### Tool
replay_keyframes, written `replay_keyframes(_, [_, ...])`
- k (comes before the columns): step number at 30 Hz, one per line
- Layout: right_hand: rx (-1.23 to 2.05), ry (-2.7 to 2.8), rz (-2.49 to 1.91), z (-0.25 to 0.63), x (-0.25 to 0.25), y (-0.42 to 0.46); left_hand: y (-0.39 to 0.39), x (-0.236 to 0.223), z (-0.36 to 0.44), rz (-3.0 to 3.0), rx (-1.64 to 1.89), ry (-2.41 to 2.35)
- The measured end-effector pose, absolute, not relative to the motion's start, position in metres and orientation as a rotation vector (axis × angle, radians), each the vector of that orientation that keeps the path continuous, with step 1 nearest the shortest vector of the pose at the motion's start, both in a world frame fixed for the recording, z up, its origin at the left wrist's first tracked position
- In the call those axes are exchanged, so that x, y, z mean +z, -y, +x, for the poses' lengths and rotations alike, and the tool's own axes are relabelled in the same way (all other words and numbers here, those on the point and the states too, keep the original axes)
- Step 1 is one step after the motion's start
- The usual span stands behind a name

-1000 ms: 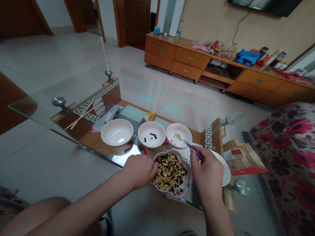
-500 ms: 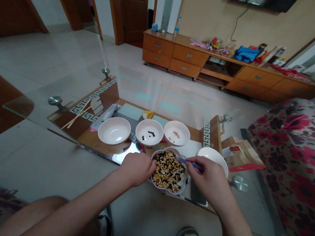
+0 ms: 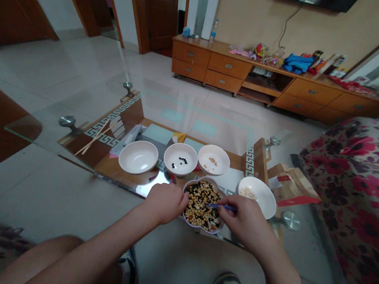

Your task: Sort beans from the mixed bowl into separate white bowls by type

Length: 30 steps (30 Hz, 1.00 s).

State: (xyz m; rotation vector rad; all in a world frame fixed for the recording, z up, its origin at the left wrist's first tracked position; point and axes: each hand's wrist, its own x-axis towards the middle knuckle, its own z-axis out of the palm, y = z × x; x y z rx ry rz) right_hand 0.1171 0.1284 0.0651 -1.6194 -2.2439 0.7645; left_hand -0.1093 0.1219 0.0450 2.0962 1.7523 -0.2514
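The left hand (image 3: 164, 203), curled so its contents can't be seen, sits at the rim of a scalloped dish (image 3: 199, 229) of small, hard, likely slippery mixed beans (image 3: 199, 202) on a glass table (image 3: 39, 129), while the separate right hand (image 3: 246, 224) pinches blue chopsticks (image 3: 220, 207) above them, fit for lifting single beans.

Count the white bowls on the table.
4: a row of three, the left bowl, the middle bowl with black beans, the right bowl with pale beans; a fourth bowl beyond the right hand.

Left hand (image 3: 165, 203) curled in loose fist; right hand (image 3: 247, 224) pinching, knuckles up; both forearms (image 3: 104, 239) angled inward.
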Motion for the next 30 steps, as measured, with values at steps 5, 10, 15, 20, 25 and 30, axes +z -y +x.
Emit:
replay_keyframes(5, [0.755,2.261,-1.615,0.1158,0.0642,-0.1295,-0.1223,0.0447,-0.1097,2.086,-0.247,-1.741])
replay_keyframes(10, [0.765,2.269,-1.634,0.1158,0.0637,-0.1301,-0.1221,0.0444,-0.1099,2.097,-0.24,-1.753])
replay_keyframes(15, [0.787,2.252,-1.63,0.1156,0.0631,-0.1297,-0.122,0.0456,-0.1096,2.106,-0.246,-1.748])
replay_keyframes(20, [0.793,2.256,-1.643,0.115,0.0639,-0.1295,-0.1217,0.0461,-0.1091,2.099,-0.247,-1.749])
replay_keyframes(25, [0.816,2.262,-1.644,0.1151,0.0635,-0.13,-0.1218,0.0444,-0.1099,2.111,-0.237,-1.749])
replay_keyframes(30, [0.818,2.267,-1.65,0.1161,0.0609,-0.1307,-0.1219,0.0431,-0.1102,2.113,-0.238,-1.762])
